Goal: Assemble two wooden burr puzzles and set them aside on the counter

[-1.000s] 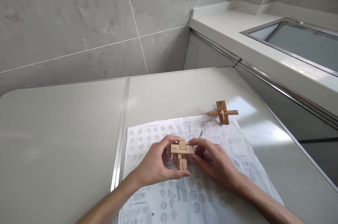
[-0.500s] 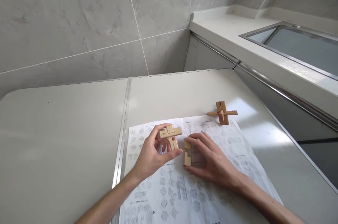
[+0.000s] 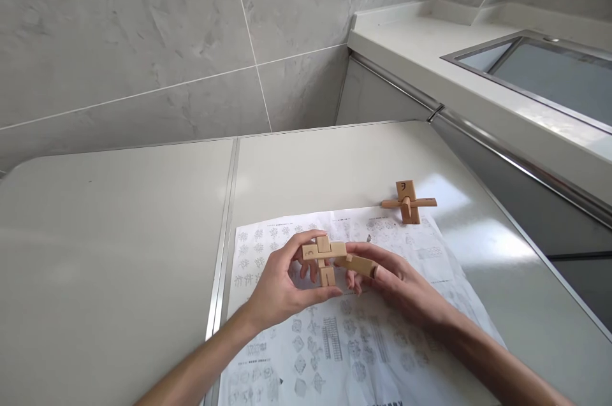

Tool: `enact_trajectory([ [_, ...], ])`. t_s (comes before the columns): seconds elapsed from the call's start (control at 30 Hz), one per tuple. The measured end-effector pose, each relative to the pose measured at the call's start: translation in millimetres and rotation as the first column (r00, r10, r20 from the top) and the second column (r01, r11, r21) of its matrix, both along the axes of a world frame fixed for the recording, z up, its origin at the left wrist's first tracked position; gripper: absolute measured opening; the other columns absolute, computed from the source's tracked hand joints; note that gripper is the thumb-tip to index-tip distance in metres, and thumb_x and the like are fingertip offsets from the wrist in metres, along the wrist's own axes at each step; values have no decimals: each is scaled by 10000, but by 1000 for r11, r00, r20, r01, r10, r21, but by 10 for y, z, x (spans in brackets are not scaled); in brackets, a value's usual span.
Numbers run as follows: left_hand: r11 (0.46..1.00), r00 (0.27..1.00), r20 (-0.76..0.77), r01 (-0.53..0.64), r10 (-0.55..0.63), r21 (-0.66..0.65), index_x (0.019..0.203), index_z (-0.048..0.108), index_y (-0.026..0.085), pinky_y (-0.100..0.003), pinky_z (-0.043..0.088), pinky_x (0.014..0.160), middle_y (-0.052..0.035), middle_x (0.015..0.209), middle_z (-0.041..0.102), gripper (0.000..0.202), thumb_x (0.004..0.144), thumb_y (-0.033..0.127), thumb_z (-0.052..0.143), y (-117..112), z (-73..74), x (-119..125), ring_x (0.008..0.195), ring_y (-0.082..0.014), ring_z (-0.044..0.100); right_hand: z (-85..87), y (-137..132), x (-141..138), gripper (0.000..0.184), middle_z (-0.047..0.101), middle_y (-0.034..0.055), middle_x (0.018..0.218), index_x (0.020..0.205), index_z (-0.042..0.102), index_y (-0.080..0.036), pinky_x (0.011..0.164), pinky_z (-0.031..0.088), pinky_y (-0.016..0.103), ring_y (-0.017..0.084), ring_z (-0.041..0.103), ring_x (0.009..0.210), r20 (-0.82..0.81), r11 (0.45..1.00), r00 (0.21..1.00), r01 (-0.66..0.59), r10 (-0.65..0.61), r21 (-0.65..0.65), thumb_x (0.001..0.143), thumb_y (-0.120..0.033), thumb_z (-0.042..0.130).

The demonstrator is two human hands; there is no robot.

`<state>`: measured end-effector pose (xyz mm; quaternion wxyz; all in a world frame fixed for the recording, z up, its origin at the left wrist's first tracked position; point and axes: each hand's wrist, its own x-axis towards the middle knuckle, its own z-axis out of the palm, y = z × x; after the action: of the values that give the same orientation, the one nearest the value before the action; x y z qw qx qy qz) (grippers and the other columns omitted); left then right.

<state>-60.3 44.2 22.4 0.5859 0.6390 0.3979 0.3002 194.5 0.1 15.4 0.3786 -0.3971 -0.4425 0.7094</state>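
Observation:
Between thumb and fingers, my left hand [image 3: 282,278] grips two joined wooden puzzle pieces [image 3: 327,276]. One piece stands upright with a "1" on its lower end, and the other crosses it near the top, marked "3". My right hand [image 3: 396,282] pinches a separate notched wooden puzzle piece [image 3: 361,265], tilted, its left end close behind the crossed pair. Whether it touches them I cannot tell. Both hands are above a printed instruction sheet [image 3: 306,329] with small puzzle drawings.
An assembled wooden cross puzzle [image 3: 408,203] stands at the sheet's far right edge. The pale table [image 3: 143,253] has a metal seam [image 3: 224,253] left of the sheet. At right is a white counter [image 3: 406,43] with a metal-framed inset [image 3: 535,68]; a grey tiled wall [image 3: 143,23] rises behind.
My right hand has lifted its notched piece off the sheet and turned it from upright to slanting, up beside the joined pair. My left hand has shifted slightly right with its pieces.

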Motion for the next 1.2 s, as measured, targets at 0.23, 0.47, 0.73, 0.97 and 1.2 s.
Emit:
enact_trajectory([
  [0.23,994,996,54,63,-68,92,1396,626,355,-387,596,931,-26,1178,759,738,764,359,1005,-57,-3,26,1036,-237,729,-22,2,-32,621,734,94,1220,1368,628,-287,999,558,446,270,714,1079,-69,996,994,-86,83,-35,901,-640,835],
  [0.47,993,997,28,66,-69,95,1409,612,365,-367,605,910,-9,1174,762,744,773,374,998,-73,-9,27,1004,-212,726,-98,2,-22,590,774,89,1132,1355,618,-264,967,542,444,278,741,1069,-199,981,969,-170,149,-94,871,-420,917],
  [0.73,993,996,57,67,-73,100,1409,620,355,-374,624,870,-30,1187,755,743,769,397,997,-73,-9,29,997,-228,728,-8,54,23,645,756,91,1278,1429,664,-289,1074,510,485,298,696,1215,-182,975,962,-216,203,-50,850,-385,932],
  [0.97,967,984,58,156,-171,202,1458,598,383,-347,628,798,-19,1158,760,733,823,363,963,-99,-104,33,909,-204,737,71,55,-20,704,757,119,1320,1393,709,-247,1095,519,481,338,697,1266,-142,968,969,-221,204,-117,791,-493,978],
  [1.2,963,983,71,149,-169,225,1418,627,351,-348,605,811,-26,1138,754,742,774,395,993,-62,-77,-7,929,-212,709,205,117,-57,683,775,127,1267,1399,719,-220,1092,537,489,351,702,1246,-31,963,972,-236,234,-132,833,-536,934],
])
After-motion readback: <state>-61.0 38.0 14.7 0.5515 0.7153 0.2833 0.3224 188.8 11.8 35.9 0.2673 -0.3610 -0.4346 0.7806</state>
